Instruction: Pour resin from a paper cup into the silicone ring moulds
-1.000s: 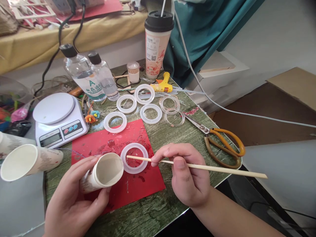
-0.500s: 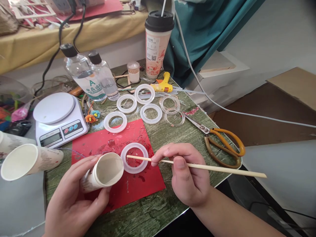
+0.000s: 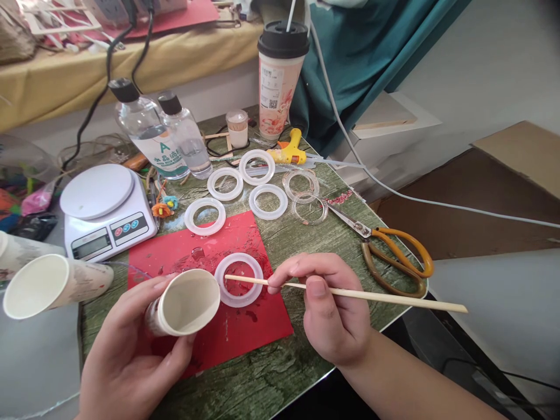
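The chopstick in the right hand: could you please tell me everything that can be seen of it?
The chopstick is slender, pale and straight, and looks like wood. It tapers from a thicker end at the picture's right to a thin tip at the left, and slants slightly. The right hand holds it between thumb and fingers, which hide short stretches of it. Its tip appears over the opening of a translucent white ring; whether it touches anything there, I cannot tell.

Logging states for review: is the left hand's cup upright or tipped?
Tipped: in the left hand, the cup leans, its mouth turned toward the nearest white ring.
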`<state>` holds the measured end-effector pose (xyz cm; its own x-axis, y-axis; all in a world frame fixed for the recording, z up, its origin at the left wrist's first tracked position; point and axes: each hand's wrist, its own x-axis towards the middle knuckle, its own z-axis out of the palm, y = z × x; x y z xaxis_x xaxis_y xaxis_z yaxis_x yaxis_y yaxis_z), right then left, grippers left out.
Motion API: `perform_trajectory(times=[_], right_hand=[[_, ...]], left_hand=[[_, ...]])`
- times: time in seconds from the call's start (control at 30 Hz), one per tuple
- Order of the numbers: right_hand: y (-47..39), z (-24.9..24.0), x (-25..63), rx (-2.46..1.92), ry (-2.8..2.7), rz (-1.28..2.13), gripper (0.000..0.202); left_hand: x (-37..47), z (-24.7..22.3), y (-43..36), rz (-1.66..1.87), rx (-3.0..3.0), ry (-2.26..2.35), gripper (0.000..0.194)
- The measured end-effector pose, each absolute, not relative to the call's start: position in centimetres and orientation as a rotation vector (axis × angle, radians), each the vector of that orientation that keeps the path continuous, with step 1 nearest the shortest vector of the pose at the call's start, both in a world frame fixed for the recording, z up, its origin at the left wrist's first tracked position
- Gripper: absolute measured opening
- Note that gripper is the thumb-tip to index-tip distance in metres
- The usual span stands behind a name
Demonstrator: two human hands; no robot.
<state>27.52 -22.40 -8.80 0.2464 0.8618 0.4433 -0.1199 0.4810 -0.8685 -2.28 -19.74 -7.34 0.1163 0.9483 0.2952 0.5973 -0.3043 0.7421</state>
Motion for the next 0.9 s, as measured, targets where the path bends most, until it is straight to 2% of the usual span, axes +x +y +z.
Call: perform_trajectory(times=[0.33, 0.67, 0.9], right_hand=[[-22.3, -8.7, 27.5, -0.862, -1.136, 0.760, 0.020], [-22.2, -8.7, 27.5, -0.849, -1.133, 0.747, 0.020], [-22.1, -8.5, 27.5, -0.869, -1.125, 0.729, 0.019]], left_hand=[[-1.0, -5.6, -19.9, 1.187, 1.662, 1.497, 0.057], [-0.9, -5.1, -19.6, 1.204, 1.655, 1.641, 0.063], [-0.6, -5.3, -19.3, 1.282, 1.750, 1.654, 0.061]])
